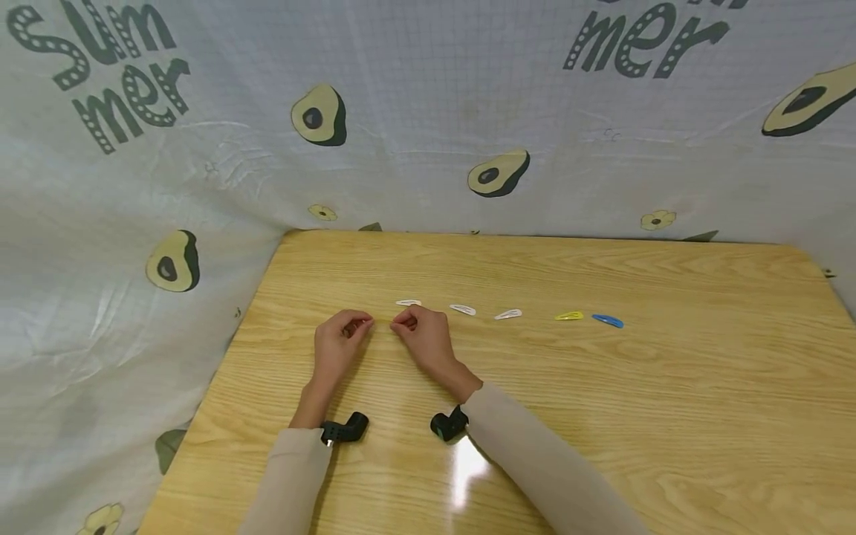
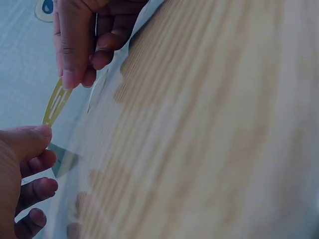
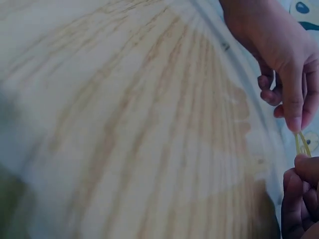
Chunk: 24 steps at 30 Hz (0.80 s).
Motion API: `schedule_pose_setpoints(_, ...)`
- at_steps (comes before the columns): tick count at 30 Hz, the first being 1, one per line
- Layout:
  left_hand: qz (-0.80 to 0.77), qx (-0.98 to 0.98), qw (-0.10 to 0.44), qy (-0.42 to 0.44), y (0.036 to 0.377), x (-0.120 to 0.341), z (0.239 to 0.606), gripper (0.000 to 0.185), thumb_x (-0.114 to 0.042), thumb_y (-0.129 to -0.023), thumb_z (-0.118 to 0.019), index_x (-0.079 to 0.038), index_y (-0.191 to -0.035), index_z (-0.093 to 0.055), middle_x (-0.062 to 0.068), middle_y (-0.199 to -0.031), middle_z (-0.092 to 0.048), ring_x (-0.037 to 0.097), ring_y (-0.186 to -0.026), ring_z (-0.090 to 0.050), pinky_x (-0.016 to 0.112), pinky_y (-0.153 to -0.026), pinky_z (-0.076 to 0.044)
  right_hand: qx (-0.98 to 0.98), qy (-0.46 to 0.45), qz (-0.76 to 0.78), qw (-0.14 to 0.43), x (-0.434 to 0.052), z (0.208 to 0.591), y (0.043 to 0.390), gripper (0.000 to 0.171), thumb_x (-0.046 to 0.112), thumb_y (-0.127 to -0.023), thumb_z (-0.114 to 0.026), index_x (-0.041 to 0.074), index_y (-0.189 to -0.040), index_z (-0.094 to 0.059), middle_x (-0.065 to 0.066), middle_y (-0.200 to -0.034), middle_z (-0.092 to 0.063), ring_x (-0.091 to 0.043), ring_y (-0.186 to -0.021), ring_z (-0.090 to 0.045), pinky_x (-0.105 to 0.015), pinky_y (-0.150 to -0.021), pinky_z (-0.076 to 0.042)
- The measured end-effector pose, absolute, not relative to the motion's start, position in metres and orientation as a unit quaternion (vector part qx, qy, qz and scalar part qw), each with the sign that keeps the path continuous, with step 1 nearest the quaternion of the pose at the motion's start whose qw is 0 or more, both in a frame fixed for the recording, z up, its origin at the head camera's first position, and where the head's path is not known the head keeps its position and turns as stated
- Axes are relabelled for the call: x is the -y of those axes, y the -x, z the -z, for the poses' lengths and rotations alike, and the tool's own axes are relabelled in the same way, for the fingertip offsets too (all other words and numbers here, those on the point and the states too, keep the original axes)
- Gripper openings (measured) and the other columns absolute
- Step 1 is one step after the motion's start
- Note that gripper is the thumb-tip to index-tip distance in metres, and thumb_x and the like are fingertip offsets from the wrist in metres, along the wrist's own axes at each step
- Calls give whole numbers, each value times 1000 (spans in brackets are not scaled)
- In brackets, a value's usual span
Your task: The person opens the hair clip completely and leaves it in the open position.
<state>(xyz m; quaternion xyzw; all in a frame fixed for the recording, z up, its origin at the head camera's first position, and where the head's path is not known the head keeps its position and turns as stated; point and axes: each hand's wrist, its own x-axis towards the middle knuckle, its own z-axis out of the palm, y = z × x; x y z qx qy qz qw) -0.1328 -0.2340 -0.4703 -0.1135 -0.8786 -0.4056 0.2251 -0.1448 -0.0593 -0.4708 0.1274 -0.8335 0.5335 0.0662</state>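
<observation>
Between my two hands a yellow snap hair clip is held up by its ends, clear in both wrist views and hard to make out in the head view. My left hand pinches one end with thumb and forefinger, its other fingers loosely bent. From the right, my right hand pinches the opposite end the same way. Just beyond the right hand lies a white hair clip. Farther right, two more white clips rest on the table.
Another yellow clip and a blue clip continue the row to the right on the wooden table. A cloth printed with avocados hangs behind and at the left. Each wrist carries a black camera.
</observation>
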Motion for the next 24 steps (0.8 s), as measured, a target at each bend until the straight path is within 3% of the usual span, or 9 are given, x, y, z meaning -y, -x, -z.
schedule_pose_setpoints(10, 383, 890, 224, 103, 144, 243, 473, 5, -3, -80, -76, -3, -84, -74, 7, -73, -65, 18, -64, -56, 26, -60, -43, 862, -125, -486, 79, 72, 475, 155, 5, 12, -84, -76, 9, -82, -72, 1, -72, -66, -8, -64, -60, -19, -58, -46)
schedule_pose_setpoints(15, 395, 881, 241, 102, 147, 245, 475, 7, 0, -77, -78, 0, -82, -73, 8, -72, -64, 21, -64, -57, 20, -60, -42, 874, -111, -466, 75, 78, 477, 158, 5, 16, -84, -76, 11, -83, -73, 4, -73, -62, -7, -64, -57, -19, -58, -45)
schedule_pose_setpoints(24, 420, 878, 218, 70, 153, 252, 477, 4, -2, -80, -76, 0, -83, -75, 8, -72, -62, 17, -63, -53, 15, -56, -38, 902, -77, -419, 68, 87, 474, 162, 6, 24, -86, -74, 20, -81, -73, 9, -71, -59, -5, -61, -55, -21, -51, -42)
